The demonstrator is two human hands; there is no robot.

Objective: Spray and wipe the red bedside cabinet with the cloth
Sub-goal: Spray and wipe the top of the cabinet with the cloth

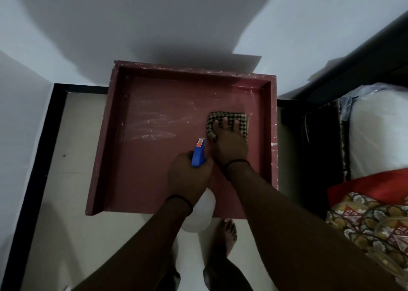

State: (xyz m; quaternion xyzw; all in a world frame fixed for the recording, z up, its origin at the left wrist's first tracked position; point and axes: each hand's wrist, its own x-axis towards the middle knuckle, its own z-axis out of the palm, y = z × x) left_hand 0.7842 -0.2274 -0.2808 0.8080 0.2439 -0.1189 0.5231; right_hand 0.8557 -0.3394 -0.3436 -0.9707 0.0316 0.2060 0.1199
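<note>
- Head view: the red bedside cabinet stands against the wall below me. Its square wooden top has a raised rim at the back and both sides, and it serves as my worktop.
- My right hand lies flat with the fingers straight and spread. It presses the folded black-and-beige checked cloth onto the top, toward the back and near the right rim.
- My left hand is clamped round the neck of the white plastic spray bottle. Its blue trigger head points forward over the middle of the top, just beside my right wrist.
- I judge the step in hand to be the wipe, with the spray held ready for more.
- Whitish streaks cross the left-centre of the top, well apart from the cloth, so I would sweep that way next.
- I would use overlapping strokes and press with the whole palm, not only the fingertips.
- I would run a folded edge of the cloth along the foot of the rim, where a flat cloth would skip the corners.
- The pale flecks on the back rim look stubborn, so I would wet them first and let them soak.
- I would aim the nozzle ahead of the cloth and away from my right hand, and hold the spray bottle clear of the wiping arm's path.
- Writing: a small orange-and-white sticker sits on the trigger head, and its marks are too small to read.
- My forearm hides most of the bottle's body, and I can make out no brand on the part that shows.
</note>
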